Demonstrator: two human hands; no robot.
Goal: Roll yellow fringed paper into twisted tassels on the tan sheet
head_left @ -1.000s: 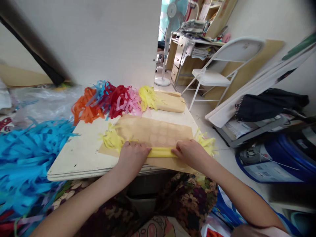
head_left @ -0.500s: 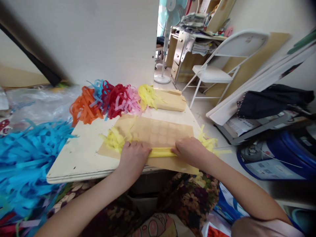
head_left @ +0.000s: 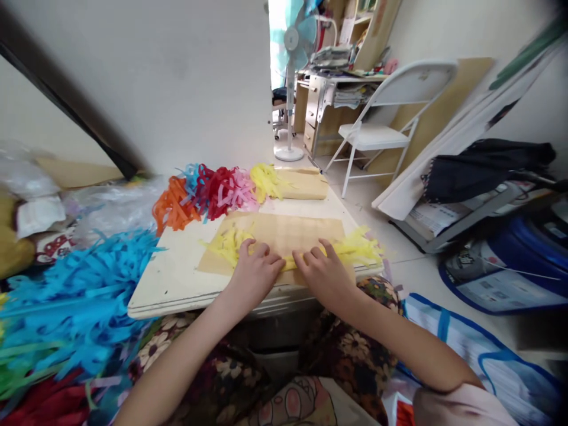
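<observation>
The left fingers [head_left: 275,261] and the right fingers [head_left: 302,261] are bent, tips set down near one another on a narrow bundle of yellow paper streamers [head_left: 289,261]; whether either set is closed round it I cannot tell, since the knuckles hide most of that stretch. The bundle runs sideways beneath them, its fringed ends fanning out beyond the fingers on both sides. Under the fingers lies a sheet of brown paper [head_left: 293,228], reaching ahead of them over the cream table [head_left: 173,287]. Farther ahead, past the sheet, sit a yellow tassel [head_left: 265,182] with rolled brown paper [head_left: 306,184] to its right, and a pink tassel [head_left: 242,188], a red tassel [head_left: 218,192] and an orange tassel [head_left: 175,204] to its left. Well left of the fingers, beside the table, spreads a heap of blue streamers [head_left: 97,278]
</observation>
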